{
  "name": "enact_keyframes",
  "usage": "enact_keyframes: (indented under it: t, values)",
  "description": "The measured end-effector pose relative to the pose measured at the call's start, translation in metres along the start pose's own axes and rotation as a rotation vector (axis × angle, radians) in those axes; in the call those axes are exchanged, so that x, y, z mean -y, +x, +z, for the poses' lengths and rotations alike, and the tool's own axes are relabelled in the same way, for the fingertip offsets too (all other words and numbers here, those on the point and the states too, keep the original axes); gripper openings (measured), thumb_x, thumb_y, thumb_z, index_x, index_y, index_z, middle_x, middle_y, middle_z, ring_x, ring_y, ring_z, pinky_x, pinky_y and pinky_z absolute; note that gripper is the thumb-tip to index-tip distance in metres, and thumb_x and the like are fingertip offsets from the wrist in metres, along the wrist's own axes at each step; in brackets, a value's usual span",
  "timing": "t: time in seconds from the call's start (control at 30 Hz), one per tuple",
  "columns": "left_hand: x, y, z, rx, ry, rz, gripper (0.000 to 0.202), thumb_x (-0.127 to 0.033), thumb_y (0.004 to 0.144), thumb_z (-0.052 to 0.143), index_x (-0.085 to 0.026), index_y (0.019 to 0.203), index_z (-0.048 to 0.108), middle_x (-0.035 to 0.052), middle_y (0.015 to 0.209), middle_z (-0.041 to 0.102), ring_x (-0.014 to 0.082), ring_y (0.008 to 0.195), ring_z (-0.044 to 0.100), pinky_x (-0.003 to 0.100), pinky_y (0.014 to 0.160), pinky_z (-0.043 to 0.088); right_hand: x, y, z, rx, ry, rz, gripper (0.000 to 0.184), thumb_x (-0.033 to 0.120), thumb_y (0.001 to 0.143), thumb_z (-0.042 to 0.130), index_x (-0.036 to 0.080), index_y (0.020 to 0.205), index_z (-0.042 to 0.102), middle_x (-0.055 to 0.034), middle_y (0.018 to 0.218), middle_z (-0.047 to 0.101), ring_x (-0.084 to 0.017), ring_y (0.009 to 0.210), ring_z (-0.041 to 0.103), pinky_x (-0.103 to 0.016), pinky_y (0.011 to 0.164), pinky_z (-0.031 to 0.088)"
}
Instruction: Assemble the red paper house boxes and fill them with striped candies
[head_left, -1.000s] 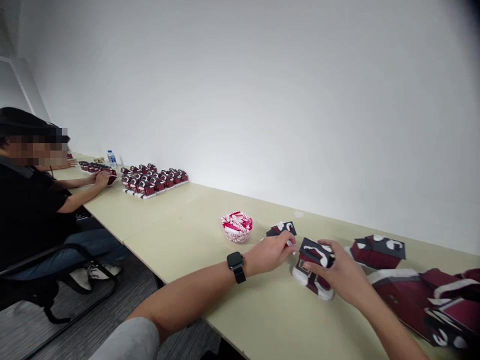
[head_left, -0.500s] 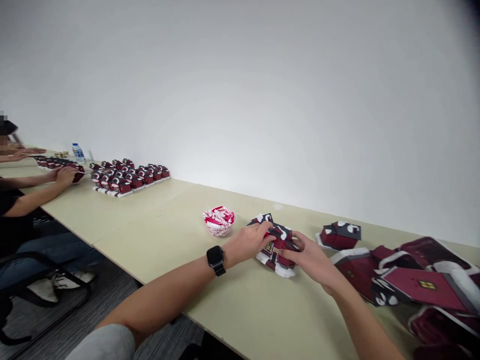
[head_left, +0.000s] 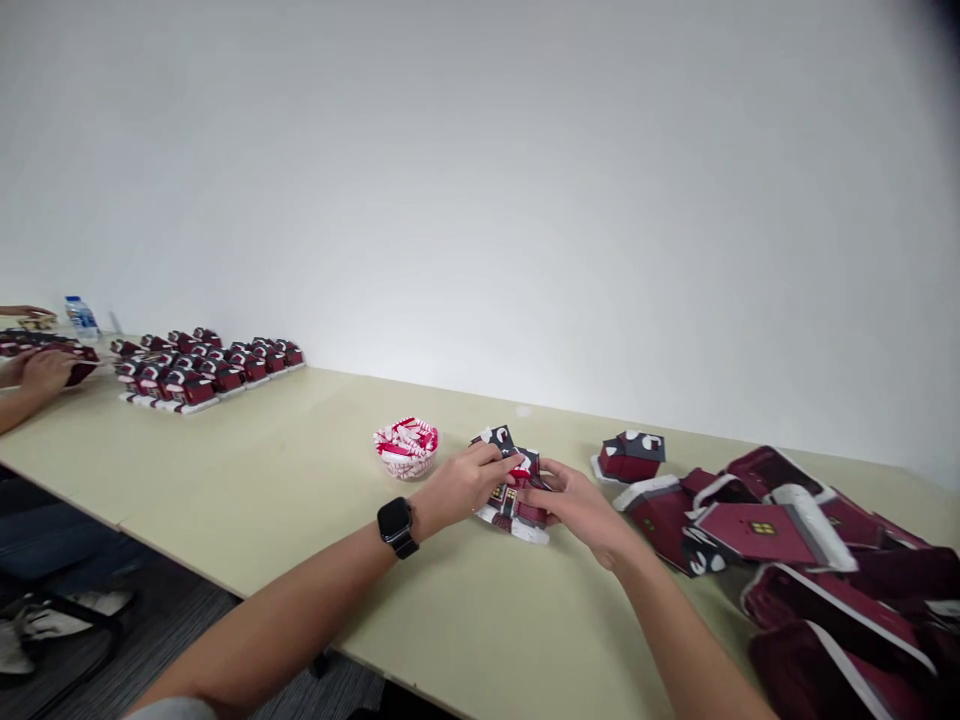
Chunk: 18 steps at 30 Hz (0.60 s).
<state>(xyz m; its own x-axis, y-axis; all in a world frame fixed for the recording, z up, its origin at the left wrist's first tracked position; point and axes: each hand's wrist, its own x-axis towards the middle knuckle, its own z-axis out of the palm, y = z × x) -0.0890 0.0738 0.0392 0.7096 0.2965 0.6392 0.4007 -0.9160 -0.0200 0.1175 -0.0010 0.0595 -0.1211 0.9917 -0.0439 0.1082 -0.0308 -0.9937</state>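
Observation:
A small dark red cardboard house with a black, white-patched roof and a white base is on the table in front of me. My right hand grips its right side, thumb on the front wall. My left hand reaches over the roof from the left, fingers pinched together. At its fingertips shows a small red-and-white piece, partly covered, pressed against the roof opening. Just left of the house stands a bowl full of similar red-and-white pieces.
One assembled house stands behind on the right. Beside it is a heap of flat, unfolded red house cartons. Several rows of finished houses fill the far left. Past them are a co-worker's hands and a water bottle.
The view has swung right, so everything sits further left. Both my hands stay on the house, and the red-and-white piece at the left fingertips shows a little more.

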Motion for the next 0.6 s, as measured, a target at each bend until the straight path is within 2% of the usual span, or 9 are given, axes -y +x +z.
enact_keyframes:
  t: [0.2, 0.33, 0.6]
  values:
    - [0.006, 0.000, -0.005, 0.007, 0.018, 0.002, 0.033, -0.025, 0.108, 0.046, -0.022, 0.133, 0.068, 0.0077, 0.099, 0.067, 0.0164, 0.088, 0.061, 0.028, 0.079, 0.052, -0.004, 0.004, -0.005, -0.006, 0.017, 0.028, 0.056, 0.040, 0.080, 0.081, 0.024, 0.131, 0.065, -0.0048, 0.112, 0.076, -0.022, 0.097, 0.072, -0.029, 0.074, 0.049]
    - [0.007, 0.000, -0.009, 0.018, 0.025, 0.017, 0.032, -0.028, 0.108, 0.046, -0.023, 0.127, 0.071, 0.0070, 0.098, 0.068, 0.0157, 0.085, 0.061, 0.028, 0.077, 0.050, -0.004, 0.004, -0.007, -0.008, 0.009, 0.048, 0.054, 0.042, 0.080, 0.079, 0.025, 0.130, 0.067, -0.0050, 0.118, 0.075, -0.022, 0.098, 0.071, -0.031, 0.076, 0.049]
    - [0.013, 0.000, -0.006, 0.070, -0.003, 0.039, 0.042, -0.014, 0.105, 0.038, -0.024, 0.134, 0.067, 0.0087, 0.102, 0.066, 0.0169, 0.086, 0.060, 0.028, 0.077, 0.051, -0.002, 0.002, -0.008, 0.009, 0.031, 0.038, 0.055, 0.040, 0.078, 0.081, 0.024, 0.129, 0.068, -0.0061, 0.118, 0.076, -0.023, 0.098, 0.071, -0.032, 0.076, 0.050]
